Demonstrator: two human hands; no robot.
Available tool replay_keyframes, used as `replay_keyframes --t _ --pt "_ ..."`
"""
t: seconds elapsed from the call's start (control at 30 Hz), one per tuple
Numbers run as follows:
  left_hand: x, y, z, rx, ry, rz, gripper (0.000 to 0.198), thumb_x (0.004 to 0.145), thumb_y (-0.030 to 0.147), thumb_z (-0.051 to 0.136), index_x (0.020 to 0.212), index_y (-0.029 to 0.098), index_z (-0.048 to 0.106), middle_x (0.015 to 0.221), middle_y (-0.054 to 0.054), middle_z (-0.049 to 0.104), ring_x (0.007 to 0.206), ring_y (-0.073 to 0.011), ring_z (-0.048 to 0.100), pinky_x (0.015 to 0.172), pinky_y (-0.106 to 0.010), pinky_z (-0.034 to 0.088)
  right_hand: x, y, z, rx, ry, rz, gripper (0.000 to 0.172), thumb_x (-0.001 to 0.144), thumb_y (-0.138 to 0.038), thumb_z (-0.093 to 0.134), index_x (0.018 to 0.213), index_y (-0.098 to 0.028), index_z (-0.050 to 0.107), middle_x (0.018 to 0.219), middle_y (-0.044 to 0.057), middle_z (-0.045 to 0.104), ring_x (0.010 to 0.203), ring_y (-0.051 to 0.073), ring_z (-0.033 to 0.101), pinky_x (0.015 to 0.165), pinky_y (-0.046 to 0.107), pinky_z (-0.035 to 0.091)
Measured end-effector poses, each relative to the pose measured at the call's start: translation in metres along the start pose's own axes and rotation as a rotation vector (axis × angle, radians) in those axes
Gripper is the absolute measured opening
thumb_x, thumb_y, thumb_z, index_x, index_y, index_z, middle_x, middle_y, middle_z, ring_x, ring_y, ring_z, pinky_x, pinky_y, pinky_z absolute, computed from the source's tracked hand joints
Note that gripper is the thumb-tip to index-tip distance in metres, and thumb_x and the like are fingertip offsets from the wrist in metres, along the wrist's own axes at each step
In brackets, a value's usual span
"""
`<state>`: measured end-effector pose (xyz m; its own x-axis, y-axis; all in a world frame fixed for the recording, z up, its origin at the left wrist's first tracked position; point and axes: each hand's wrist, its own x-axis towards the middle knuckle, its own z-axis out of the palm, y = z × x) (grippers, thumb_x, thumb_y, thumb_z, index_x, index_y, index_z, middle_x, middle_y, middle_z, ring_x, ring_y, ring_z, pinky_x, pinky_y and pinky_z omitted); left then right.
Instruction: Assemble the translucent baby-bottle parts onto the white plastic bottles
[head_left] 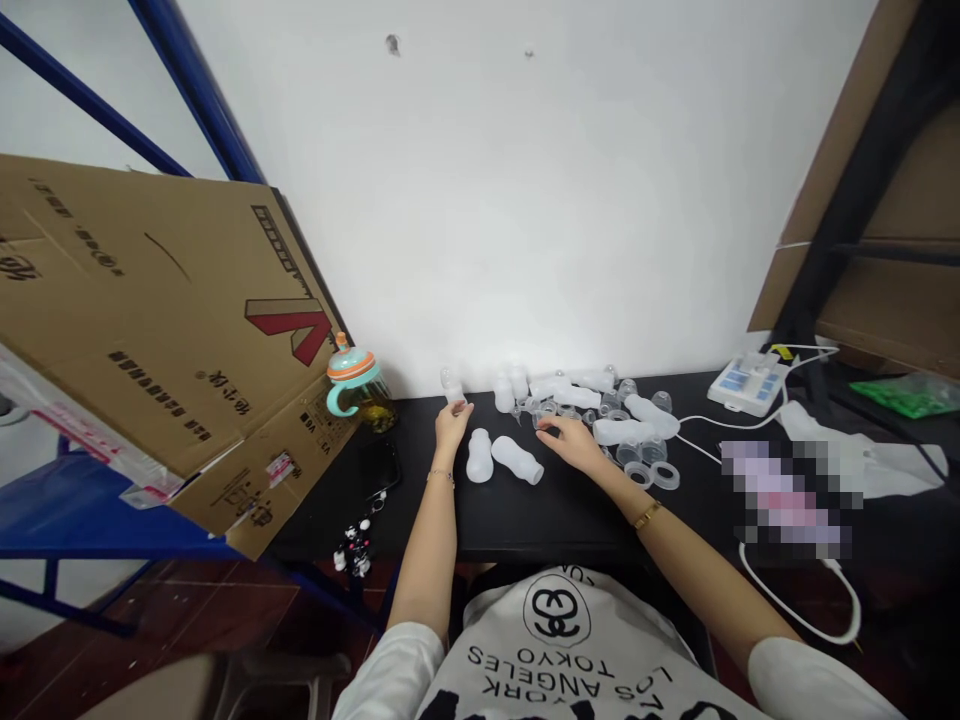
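Note:
My left hand (451,427) is at the base of a small white bottle (452,387) with a clear domed cap, near the wall. Its fingers are curled against the bottle's lower part. My right hand (568,441) reaches in beside a pile of clear caps and rings, fingers slightly bent and apart, with nothing visible between them. Between my hands are two frosted white bottles: one bottle (480,457) near my left wrist, another bottle (517,460) on its side. More white bottles (504,392) stand behind, toward the wall.
Several bottles (626,431) and clear rings (664,474) cover the black table (547,525) at right. Left are a teapot-shaped cup (360,385), a phone (380,468) and a large cardboard box (165,340). A white device (746,384) with cables sits far right.

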<state>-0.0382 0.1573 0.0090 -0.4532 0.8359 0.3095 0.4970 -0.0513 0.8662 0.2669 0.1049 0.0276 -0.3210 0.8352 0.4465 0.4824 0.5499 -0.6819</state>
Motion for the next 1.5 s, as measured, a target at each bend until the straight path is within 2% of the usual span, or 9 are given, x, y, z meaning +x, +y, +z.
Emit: replay_keyframes --t 0.23,0.4,0.47,0.63,0.83,1.0,1.13,1.33,1.5 --pt "-0.023 0.023 -0.011 0.050 -0.025 0.123 0.026 0.084 0.039 0.069 0.101 0.020 0.076 0.099 -0.009 0.079 0.091 -0.0241 0.074 0.090 -0.036 0.056 -0.010 -0.027 -0.002 0.084 -0.139 -0.039 0.038 0.087 -0.050 0.070 0.113 -0.023 0.074 0.101 0.003 0.075 0.063 0.013 0.060 0.066 0.028 0.049" --pt "-0.038 0.028 -0.020 0.135 -0.013 0.192 0.028 0.084 0.050 0.067 0.099 0.028 0.077 0.095 -0.005 0.079 0.087 -0.0240 0.073 0.088 -0.038 0.058 -0.020 -0.039 0.002 -0.030 -0.291 -0.197 0.061 0.077 -0.061 0.079 0.128 -0.030 0.067 0.130 0.003 0.067 0.092 0.019 0.069 0.077 0.027 0.051" --pt "-0.043 0.031 -0.022 0.163 -0.026 0.163 0.029 0.083 0.053 0.066 0.095 0.030 0.077 0.093 -0.003 0.079 0.087 -0.0248 0.073 0.085 -0.038 0.060 -0.023 -0.040 0.005 -0.113 -0.312 -0.207 0.065 0.076 -0.063 0.078 0.131 -0.031 0.064 0.131 0.003 0.066 0.102 0.022 0.069 0.079 0.028 0.051" --pt "-0.053 0.040 -0.021 0.151 -0.024 0.132 0.037 0.081 0.062 0.062 0.097 0.032 0.077 0.098 -0.002 0.079 0.090 -0.0252 0.074 0.078 -0.036 0.061 -0.022 -0.041 0.012 -0.271 -0.377 -0.132 0.059 0.084 -0.056 0.074 0.135 -0.030 0.060 0.116 0.005 0.068 0.095 0.022 0.068 0.071 0.027 0.050" --pt "-0.057 0.038 -0.018 0.158 -0.111 0.157 0.041 0.089 0.057 0.060 0.101 0.022 0.077 0.102 -0.006 0.079 0.089 -0.0244 0.074 0.081 -0.035 0.060 -0.015 -0.042 0.009 -0.253 -0.470 -0.045 0.054 0.087 -0.053 0.071 0.134 -0.030 0.059 0.115 0.003 0.067 0.099 0.023 0.068 0.075 0.028 0.051" --pt "-0.060 0.045 -0.020 0.175 -0.167 0.237 0.032 0.094 0.048 0.060 0.104 0.023 0.076 0.097 -0.005 0.078 0.085 -0.0221 0.073 0.077 -0.034 0.060 -0.012 -0.038 0.007 -0.303 -0.428 0.039 0.049 0.088 -0.043 0.071 0.133 -0.027 0.060 0.116 0.005 0.068 0.104 0.025 0.067 0.079 0.031 0.053" --pt "-0.065 0.060 -0.024 0.226 -0.314 0.463 0.033 0.090 0.043 0.068 0.119 0.028 0.072 0.118 -0.006 0.073 0.113 -0.0252 0.066 0.100 -0.043 0.055 -0.013 -0.034 0.013 -0.331 -0.408 0.085 0.050 0.089 -0.038 0.069 0.136 -0.027 0.059 0.117 0.007 0.069 0.107 0.027 0.067 0.080 0.033 0.054" --pt "-0.078 0.071 -0.017 0.219 -0.527 0.648 0.059 0.079 0.043 0.081 0.134 0.031 0.064 0.136 -0.007 0.064 0.130 -0.0292 0.055 0.112 -0.050 0.046 -0.016 -0.025 0.016 -0.226 -0.268 0.007 0.053 0.087 -0.037 0.068 0.138 -0.025 0.059 0.127 0.010 0.068 0.115 0.027 0.065 0.093 0.037 0.054" --pt "-0.086 0.077 -0.006 0.134 -0.604 0.686 0.056 0.081 0.036 0.078 0.134 0.029 0.063 0.127 -0.006 0.069 0.121 -0.0270 0.060 0.110 -0.047 0.046 -0.014 -0.014 0.011 -0.076 -0.109 -0.100 0.058 0.081 -0.030 0.071 0.138 -0.024 0.059 0.128 0.010 0.068 0.115 0.026 0.066 0.098 0.039 0.053"
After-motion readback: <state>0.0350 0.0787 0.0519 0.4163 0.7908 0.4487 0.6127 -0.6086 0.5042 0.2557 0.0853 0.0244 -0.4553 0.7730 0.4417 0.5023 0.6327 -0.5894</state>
